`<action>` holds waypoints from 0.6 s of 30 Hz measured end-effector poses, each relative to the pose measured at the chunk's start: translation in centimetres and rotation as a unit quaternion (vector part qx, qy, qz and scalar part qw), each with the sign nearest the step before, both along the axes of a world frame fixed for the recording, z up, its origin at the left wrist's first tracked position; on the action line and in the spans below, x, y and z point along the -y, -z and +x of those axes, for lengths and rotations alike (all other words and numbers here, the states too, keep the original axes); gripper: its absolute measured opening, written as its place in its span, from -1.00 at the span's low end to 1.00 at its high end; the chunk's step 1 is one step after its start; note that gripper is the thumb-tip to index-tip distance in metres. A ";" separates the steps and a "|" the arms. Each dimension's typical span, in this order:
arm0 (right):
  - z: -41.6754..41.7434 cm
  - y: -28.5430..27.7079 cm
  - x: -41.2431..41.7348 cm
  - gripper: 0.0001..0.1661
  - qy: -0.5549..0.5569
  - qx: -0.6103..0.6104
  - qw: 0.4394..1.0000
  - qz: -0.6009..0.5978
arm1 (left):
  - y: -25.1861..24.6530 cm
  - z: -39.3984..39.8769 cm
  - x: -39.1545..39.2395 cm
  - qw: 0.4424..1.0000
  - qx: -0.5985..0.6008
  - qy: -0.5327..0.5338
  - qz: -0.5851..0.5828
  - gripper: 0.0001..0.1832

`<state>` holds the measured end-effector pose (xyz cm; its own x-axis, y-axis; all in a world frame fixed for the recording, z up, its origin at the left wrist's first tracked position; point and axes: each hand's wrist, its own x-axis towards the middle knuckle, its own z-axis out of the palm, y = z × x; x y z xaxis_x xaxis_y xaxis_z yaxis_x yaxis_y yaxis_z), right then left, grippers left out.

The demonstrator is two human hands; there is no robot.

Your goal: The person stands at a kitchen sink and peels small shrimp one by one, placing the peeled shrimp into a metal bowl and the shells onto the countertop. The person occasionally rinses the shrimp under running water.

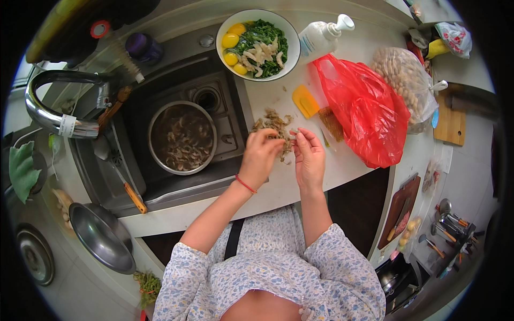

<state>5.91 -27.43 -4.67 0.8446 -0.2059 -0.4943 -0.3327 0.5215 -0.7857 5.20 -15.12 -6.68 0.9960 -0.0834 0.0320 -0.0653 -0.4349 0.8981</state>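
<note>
My right hand (310, 158) pinches a small pale shrimp (295, 131) between thumb and fingers. Close by, my left hand (260, 154) has its fingers curled; whether anything is between the fingertips is too small to tell. Beneath both hands a loose heap of shrimp shells (273, 119) lies on the white countertop (277, 192). A steel basin (150, 138) in the sink holds murky water and unpeeled-looking shrimp (186, 146). Behind the heap, a white bowl (293, 48) contains several egg yolks (230, 40), chopped greens (267, 30) and peeled shrimp (261, 54).
Right of the hands lie a yellow scraper (305, 101) and a red plastic bag (365, 112). A pump bottle (321, 38) stands beside the bowl. The dark sink (132, 104) is at left, with a chrome faucet (36, 100) and an orange-handled utensil (134, 197).
</note>
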 end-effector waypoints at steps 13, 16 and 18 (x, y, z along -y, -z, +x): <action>12.6 -1.6 -2.9 -0.73 -0.126 0.354 0.674 -0.636 | 1.0 -0.3 2.1 0.976 0.151 0.096 0.119 -0.61; 10.9 -1.9 -2.7 -0.70 -0.094 0.309 0.753 -0.574 | 0.0 -0.7 1.5 0.992 0.069 0.048 0.089 -0.66; 8.8 -3.0 -2.2 -0.72 -0.066 0.274 0.813 -0.510 | 1.2 -1.2 1.0 0.997 0.009 0.059 0.039 -0.67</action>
<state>14.74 -25.20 -1.70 0.9284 -0.1624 0.3344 0.2128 -0.5052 -0.8364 4.01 -16.16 -7.83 0.9784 -0.2033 0.0377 -0.1353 -0.4917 0.8602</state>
